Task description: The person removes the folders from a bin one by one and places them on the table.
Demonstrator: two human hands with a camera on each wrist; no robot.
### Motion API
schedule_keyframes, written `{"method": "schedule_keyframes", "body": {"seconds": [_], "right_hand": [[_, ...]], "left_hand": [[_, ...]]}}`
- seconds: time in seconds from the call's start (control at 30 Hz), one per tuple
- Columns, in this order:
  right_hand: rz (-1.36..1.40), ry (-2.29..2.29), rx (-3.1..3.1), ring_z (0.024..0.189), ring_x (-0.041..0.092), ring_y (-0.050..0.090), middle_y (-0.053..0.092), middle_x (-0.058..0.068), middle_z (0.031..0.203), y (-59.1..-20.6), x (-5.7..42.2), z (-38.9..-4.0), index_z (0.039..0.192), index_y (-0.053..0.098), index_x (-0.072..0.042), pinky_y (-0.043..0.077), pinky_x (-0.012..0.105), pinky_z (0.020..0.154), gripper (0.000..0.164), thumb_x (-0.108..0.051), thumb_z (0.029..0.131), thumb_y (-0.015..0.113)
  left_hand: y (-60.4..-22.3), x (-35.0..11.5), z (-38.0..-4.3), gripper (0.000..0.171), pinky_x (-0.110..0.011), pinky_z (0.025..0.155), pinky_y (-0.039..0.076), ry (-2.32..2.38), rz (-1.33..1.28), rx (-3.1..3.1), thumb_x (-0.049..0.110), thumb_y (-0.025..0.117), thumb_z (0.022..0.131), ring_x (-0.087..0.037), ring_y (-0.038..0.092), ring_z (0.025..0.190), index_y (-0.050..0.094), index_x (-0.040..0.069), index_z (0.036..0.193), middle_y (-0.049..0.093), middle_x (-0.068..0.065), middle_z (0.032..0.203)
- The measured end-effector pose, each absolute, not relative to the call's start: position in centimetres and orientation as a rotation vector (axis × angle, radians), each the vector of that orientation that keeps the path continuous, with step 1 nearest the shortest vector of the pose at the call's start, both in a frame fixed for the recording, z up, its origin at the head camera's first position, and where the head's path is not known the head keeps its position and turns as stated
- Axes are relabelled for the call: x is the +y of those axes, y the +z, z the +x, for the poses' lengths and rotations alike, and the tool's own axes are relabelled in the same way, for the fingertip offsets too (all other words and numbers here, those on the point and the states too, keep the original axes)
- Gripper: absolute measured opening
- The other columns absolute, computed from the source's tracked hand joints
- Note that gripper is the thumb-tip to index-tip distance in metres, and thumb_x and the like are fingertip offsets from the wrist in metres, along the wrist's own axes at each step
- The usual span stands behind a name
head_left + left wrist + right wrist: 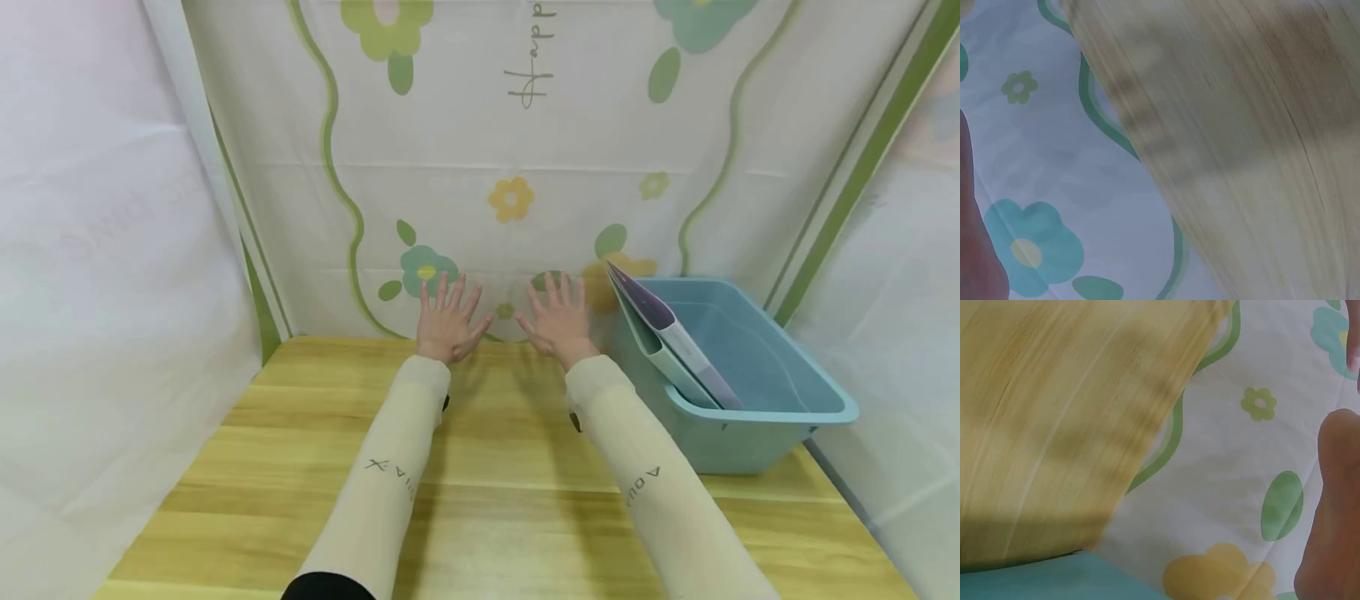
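Note:
Both hands reach forward over the far edge of the wooden table [495, 517], side by side with fingers spread and palms facing away. The left hand [446, 323] overlaps the teal flower on the printed curtain [450, 125]. Just right of it, the right hand [558, 321] has its thumb pointing toward the left thumb. Neither one holds anything. A strip of the left hand [979, 237] shows at the left wrist view's edge. In the right wrist view, part of the right hand [1335, 506] appears at the right side.
To the right stands a blue plastic basin [757, 442]. Two slim folders, one purple and white [675, 333] and one pale green [660, 358], lean over its left rim. White cloth sheets [97, 292] hang at both sides of the table.

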State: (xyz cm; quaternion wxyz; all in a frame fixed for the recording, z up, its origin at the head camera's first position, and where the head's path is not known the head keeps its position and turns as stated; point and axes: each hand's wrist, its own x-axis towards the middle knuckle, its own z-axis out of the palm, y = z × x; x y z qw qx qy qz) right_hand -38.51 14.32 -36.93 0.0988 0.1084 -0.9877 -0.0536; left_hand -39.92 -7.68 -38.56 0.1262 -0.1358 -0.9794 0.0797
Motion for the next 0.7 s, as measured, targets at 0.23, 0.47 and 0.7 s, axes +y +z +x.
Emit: {"method": "schedule_keyframes", "body": {"seconds": [0.23, 0.47, 0.7], "right_hand": [[0.369, -0.167, -2.918, 0.155, 0.045, 0.007, 0.012, 0.018, 0.17, -37.2, 15.0, -37.6, 0.165, 0.021, -0.02, 0.001, 0.066, 0.122, 0.07, -0.058, 0.107, 0.033], [0.376, -0.164, -2.944, 0.156, 0.044, 0.001, 0.005, 0.017, 0.171, -37.4, 15.6, -38.1, 0.166, 0.015, -0.022, -0.005, 0.066, 0.121, 0.072, -0.06, 0.107, 0.028], [0.37, -0.154, -2.949, 0.156, 0.043, -0.001, 0.006, 0.016, 0.171, -37.1, 15.8, -38.1, 0.166, 0.012, -0.022, -0.006, 0.065, 0.121, 0.072, -0.06, 0.107, 0.027]], "left_hand": [[-38.9, -7.4, -39.1, 0.07, -0.068, 0.121, 0.003, 0.118, -0.469, -2.828, 0.065, 0.019, 0.105, -0.038, -0.001, 0.157, 0.016, 0.029, 0.166, 0.005, -0.008, 0.173], [-39.0, -7.1, -38.9, 0.073, -0.067, 0.121, -0.001, 0.134, -0.482, -2.813, 0.068, 0.011, 0.104, -0.038, -0.001, 0.157, 0.014, 0.029, 0.166, 0.003, -0.007, 0.173], [-38.5, -6.7, -38.9, 0.074, -0.067, 0.121, -0.004, 0.147, -0.488, -2.825, 0.069, 0.009, 0.103, -0.037, -0.003, 0.157, 0.011, 0.031, 0.166, 0.0, -0.005, 0.173]]}}
